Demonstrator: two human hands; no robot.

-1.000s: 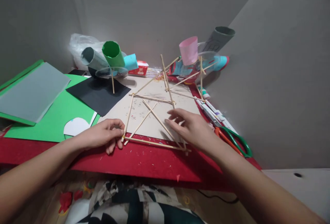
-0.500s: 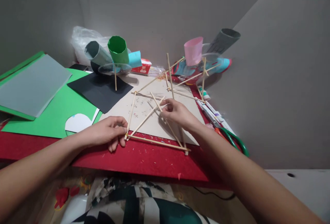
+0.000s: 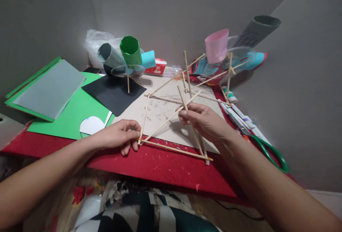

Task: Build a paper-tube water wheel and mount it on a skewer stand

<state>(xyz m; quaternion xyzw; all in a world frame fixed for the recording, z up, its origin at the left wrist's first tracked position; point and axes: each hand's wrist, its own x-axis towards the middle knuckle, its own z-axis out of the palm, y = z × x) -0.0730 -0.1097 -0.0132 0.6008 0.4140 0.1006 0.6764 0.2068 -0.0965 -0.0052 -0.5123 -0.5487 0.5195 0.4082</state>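
Note:
A frame of thin wooden sticks (image 3: 176, 149) stands on the table, its corners bound with what look like yellow rubber bands. At its near left corner, my left hand (image 3: 124, 135) pinches the joint between thumb and fingers. My right hand (image 3: 204, 119) is closed on two crossing wooden sticks (image 3: 167, 122), thumb and fingertips just below where they cross. The lower ends of these sticks reach the frame's near left and near right corners. Another stick (image 3: 187, 70) rises behind the right hand, which partly hides it.
Behind stand paper tubes on clear discs: green (image 3: 130, 52), grey (image 3: 109, 55) and pink (image 3: 217, 46). Black paper (image 3: 113, 93) and green sheets (image 3: 58, 125) lie left. Green-handled scissors (image 3: 275, 157) and white pens (image 3: 249, 125) lie right. The red table edge (image 3: 160, 175) is near me.
The view has shifted, so most things sit further right in the picture. My right hand has moved the crossing sticks rightward; my left hand keeps its hold on the corner.

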